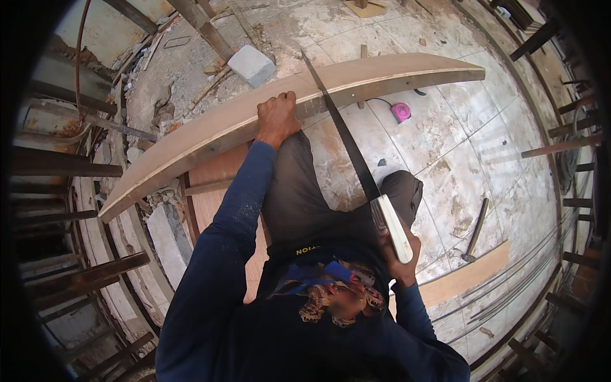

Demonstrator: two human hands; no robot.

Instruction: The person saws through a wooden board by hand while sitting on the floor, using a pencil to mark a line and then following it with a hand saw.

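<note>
A long plywood-faced board (210, 141) stretches across in front of me, from the lower left to the upper right. My left hand (278, 119) is closed over its near edge, left of the saw. In my right hand (405, 253), by my right knee, is the white handle of a handsaw (352, 140). Its dark toothed blade slants up and away to the left, crossing the board just right of my left hand. Whether the teeth sit in a cut cannot be made out. My right fingers are partly hidden behind the handle.
A pink tape measure (400, 113) lies on the tiled floor beyond my right knee. Further right are a hammer (476, 230), a plywood strip (468, 274) and thin metal rods (509, 280). A pale block (252, 65) stands against the board's far side, near rubble (167, 95).
</note>
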